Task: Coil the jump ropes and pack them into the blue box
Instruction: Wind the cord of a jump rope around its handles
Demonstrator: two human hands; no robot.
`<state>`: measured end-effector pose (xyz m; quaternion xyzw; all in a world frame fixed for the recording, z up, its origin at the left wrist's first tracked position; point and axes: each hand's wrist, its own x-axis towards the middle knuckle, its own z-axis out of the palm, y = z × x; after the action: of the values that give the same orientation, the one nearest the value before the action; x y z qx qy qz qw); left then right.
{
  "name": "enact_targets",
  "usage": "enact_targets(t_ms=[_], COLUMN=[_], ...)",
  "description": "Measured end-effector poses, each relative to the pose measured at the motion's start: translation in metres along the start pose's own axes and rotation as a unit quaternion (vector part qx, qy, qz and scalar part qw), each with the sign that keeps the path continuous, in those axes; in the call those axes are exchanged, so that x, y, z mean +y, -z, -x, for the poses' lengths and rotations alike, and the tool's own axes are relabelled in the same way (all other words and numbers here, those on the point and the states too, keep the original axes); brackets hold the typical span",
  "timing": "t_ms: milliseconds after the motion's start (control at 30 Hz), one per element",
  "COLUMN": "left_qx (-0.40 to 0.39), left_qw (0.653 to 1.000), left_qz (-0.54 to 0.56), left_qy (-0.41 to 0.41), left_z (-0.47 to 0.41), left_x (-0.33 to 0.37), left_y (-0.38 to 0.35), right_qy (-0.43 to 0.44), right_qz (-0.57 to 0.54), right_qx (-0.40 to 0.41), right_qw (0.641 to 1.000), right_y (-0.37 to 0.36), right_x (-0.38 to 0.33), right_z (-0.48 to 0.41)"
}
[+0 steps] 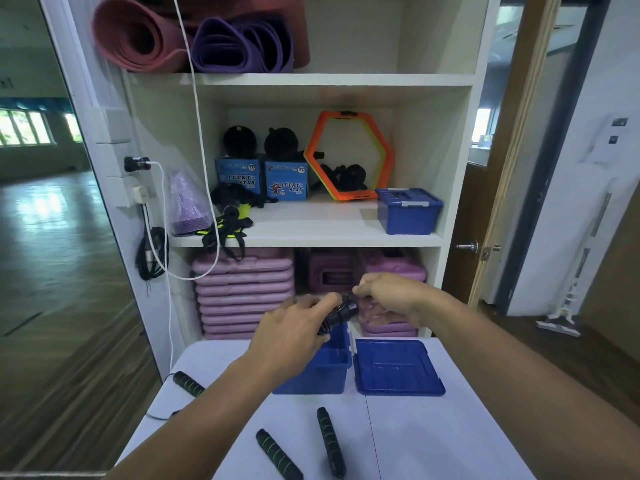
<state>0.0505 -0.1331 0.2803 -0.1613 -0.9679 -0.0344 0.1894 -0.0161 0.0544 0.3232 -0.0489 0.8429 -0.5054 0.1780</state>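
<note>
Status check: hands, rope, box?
Both hands, left and right, gripping a coiled jump rope above the open blue box. Lid off beside it. Three handles loose on the table.

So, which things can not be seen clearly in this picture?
- Inside of the blue box: hidden by the left hand, head view.
- The bundled rope: mostly covered by both hands; the right hand hides its end.
- Handle and handle: their cords are not visible.
- Handle: its cord runs off the table edge.
</note>
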Motion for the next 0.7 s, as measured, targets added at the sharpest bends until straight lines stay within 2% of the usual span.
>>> enact_targets(t_ms=[167, 300, 367, 467, 600, 633, 700], left_qx=[0.017, 0.019, 0.031, 0.041, 0.042, 0.042, 0.047], left_qw=[0.999, 0.998, 0.998, 0.997, 0.996, 0.995, 0.991], left_qz=[0.012, 0.029, 0.034, 0.043, 0.056, 0.066, 0.099], left_qy=[0.032, 0.043, 0.042, 0.046, 0.058, 0.063, 0.075], left_z=[0.003, 0.003, 0.002, 0.001, 0.000, -0.001, -0.003], left_x=[-0.012, -0.017, -0.015, -0.016, -0.020, -0.021, -0.024], left_y=[-0.009, -0.014, -0.016, -0.019, -0.023, -0.023, -0.023], right_qy=[0.000, 0.042, 0.052, 0.068, 0.119, 0.123, 0.119], right_qz=[-0.096, -0.087, -0.129, -0.301, -0.508, -0.524, -0.482], right_qx=[0.048, 0.059, 0.088, 0.127, 0.092, 0.085, 0.093], right_qw=[0.994, 0.994, 0.986, 0.943, 0.848, 0.839, 0.863], right_y=[0.013, 0.022, 0.021, 0.019, 0.015, 0.013, 0.009], right_x=[0.009, 0.003, -0.001, -0.003, -0.005, -0.006, -0.004], right_z=[-0.001, 0.002, -0.002, -0.006, -0.005, -0.006, -0.010])
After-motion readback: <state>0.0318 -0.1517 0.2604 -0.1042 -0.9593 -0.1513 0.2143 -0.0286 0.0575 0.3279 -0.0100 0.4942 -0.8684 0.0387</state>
